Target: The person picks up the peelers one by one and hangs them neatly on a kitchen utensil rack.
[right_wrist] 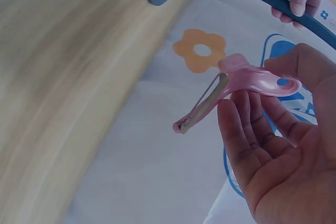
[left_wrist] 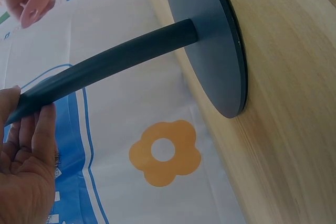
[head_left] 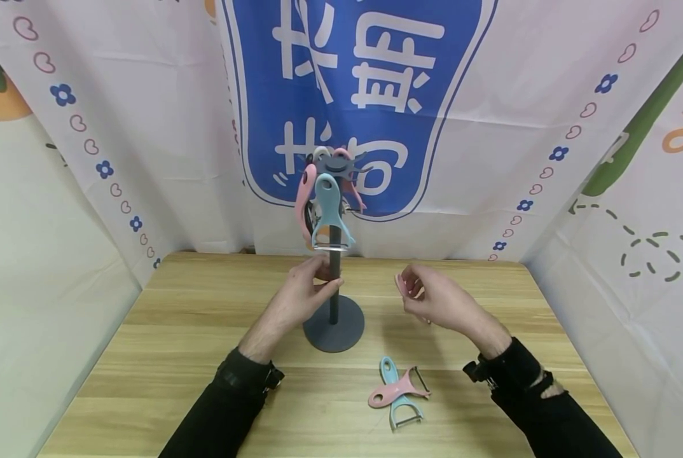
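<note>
A dark grey stand (head_left: 334, 327) with a round base and a thin post is upright on the table. Around its hooked top hang several peelers, among them a light blue peeler (head_left: 328, 200) in front and a pink peeler (head_left: 304, 197) at its left. My left hand (head_left: 304, 289) grips the post between thumb and fingers, below the hanging peelers. To the right of the post, my right hand (head_left: 435, 299) pinches another pink peeler (right_wrist: 252, 80) by its handle, with the blade end pointing away from the palm in the right wrist view.
On the wooden table (head_left: 204, 381), in front of the stand's base, a pink peeler (head_left: 395, 389) lies crossed over a light blue peeler (head_left: 406, 413). A printed white cloth (head_left: 490, 159) hangs behind the table's back edge, and light walls rise on both sides.
</note>
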A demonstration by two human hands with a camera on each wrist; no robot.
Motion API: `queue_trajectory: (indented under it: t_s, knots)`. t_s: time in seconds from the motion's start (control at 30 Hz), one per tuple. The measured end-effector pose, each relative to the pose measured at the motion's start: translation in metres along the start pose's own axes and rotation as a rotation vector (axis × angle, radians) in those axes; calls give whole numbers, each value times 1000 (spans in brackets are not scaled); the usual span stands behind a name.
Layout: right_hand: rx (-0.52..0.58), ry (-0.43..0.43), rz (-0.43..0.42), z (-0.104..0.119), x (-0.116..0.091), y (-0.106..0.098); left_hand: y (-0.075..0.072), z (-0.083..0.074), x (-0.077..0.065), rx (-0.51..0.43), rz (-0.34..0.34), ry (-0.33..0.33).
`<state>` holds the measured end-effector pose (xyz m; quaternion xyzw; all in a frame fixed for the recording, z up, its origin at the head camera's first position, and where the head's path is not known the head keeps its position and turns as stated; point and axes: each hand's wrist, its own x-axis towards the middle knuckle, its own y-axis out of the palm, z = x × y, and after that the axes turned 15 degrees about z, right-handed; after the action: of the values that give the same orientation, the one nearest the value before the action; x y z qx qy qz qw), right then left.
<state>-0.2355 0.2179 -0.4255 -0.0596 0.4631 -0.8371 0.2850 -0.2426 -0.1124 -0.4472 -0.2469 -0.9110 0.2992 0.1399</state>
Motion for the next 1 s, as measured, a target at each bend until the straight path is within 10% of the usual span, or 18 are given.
queue_trajectory:
  t_s: [1.0]
  knots:
    - [161,-212,-260,35,6,-31,0,0,1,-33,5,-8]
